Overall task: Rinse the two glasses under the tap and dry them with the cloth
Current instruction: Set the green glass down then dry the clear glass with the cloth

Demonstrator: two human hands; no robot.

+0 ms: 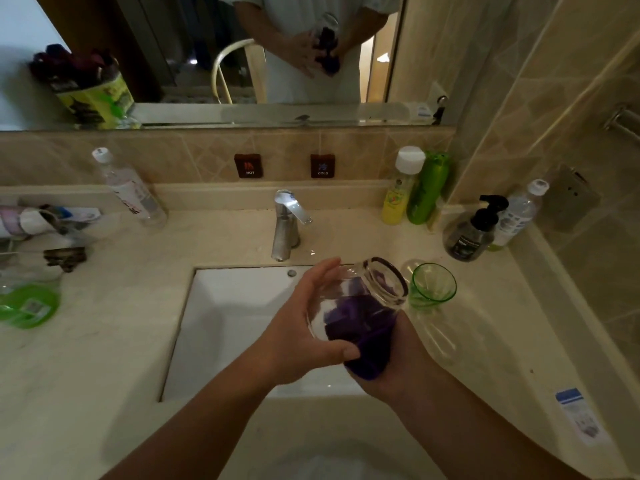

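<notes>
Clear glass (360, 299) between both hands' fingers (322, 275).

The right hand (391, 362) sits mostly hidden under the dark purple cloth (367, 344) and the clear drinking glass (360, 299), fingers out of sight. How much cloth is stuffed inside, hard to say. The left edge slices off the round green plastic lid (27, 306) and the squeezed white tube (31, 220). Bottle labels are too blurred to read.
</notes>
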